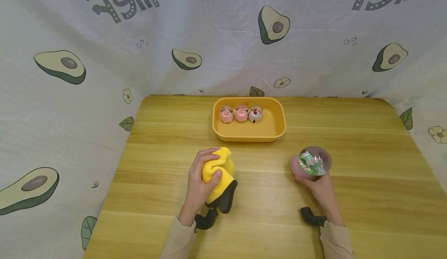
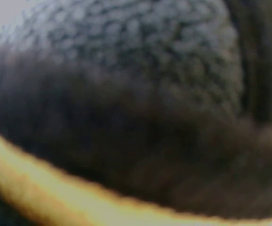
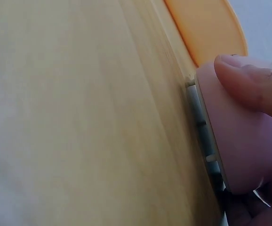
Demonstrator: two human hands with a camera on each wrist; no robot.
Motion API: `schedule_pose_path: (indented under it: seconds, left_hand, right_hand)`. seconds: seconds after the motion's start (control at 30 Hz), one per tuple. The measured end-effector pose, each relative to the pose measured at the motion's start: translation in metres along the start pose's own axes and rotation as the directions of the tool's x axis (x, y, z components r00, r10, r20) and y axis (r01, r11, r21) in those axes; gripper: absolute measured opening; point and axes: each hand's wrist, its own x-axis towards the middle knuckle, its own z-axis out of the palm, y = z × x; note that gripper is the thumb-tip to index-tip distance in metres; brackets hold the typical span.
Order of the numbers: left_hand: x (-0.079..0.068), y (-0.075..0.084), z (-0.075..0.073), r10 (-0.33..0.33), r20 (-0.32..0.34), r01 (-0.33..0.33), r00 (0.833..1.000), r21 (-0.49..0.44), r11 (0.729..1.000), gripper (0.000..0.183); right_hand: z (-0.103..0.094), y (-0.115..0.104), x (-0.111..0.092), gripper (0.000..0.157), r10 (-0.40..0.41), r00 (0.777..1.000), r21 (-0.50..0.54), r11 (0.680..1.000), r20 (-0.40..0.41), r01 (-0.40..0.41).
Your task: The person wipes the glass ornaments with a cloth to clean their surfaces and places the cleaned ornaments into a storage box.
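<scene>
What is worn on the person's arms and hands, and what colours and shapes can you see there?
The left sleeve and right sleeve are plain beige, ending near the wrists. A curved, rounded black piece shows beside each wrist: the left piece and the right piece. The left hand and right hand are ungloved, and no ring shows.

Crumpled yellow cloth point(image 1: 220, 165), dark grey side showing, gripped in left hand point(image 1: 199, 185), just in front of yellow tray point(image 1: 274, 121), pink-based snow globe point(image 1: 311, 162), clear dome up, held in right hand point(image 1: 323, 189), front-right of tray
</scene>
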Motion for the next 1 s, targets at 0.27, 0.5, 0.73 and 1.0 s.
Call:
schedule_pose_path:
  seconds: [0.27, 0.5, 0.73, 1.0]
  left_hand:
    - [0.000, 0.000, -0.002, -0.013, -0.006, 0.013, 1.000, -0.003, 1.000, 0.029]
    - [-0.001, -0.002, -0.004, -0.011, -0.009, 0.011, 1.000, -0.020, 1.000, 0.029]
    - [-0.002, -0.004, -0.004, -0.002, -0.024, 0.001, 1.000, -0.024, 1.000, 0.034]
    - [-0.001, -0.006, -0.004, 0.022, -0.029, -0.023, 0.999, -0.027, 0.999, 0.040]
  right_hand:
    - [-0.002, -0.002, 0.001, 0.090, 0.053, 0.998, -0.028, 0.998, -0.043, -0.054]
    - [-0.006, -0.011, -0.003, 0.086, 0.103, 0.993, -0.028, 0.994, -0.050, -0.105]
    - [-0.012, -0.030, -0.005, 0.070, 0.077, 0.996, 0.143, 0.987, -0.047, -0.070]
    - [-0.015, -0.048, -0.010, 0.068, -0.016, 0.997, 0.393, 0.918, -0.072, 0.043]
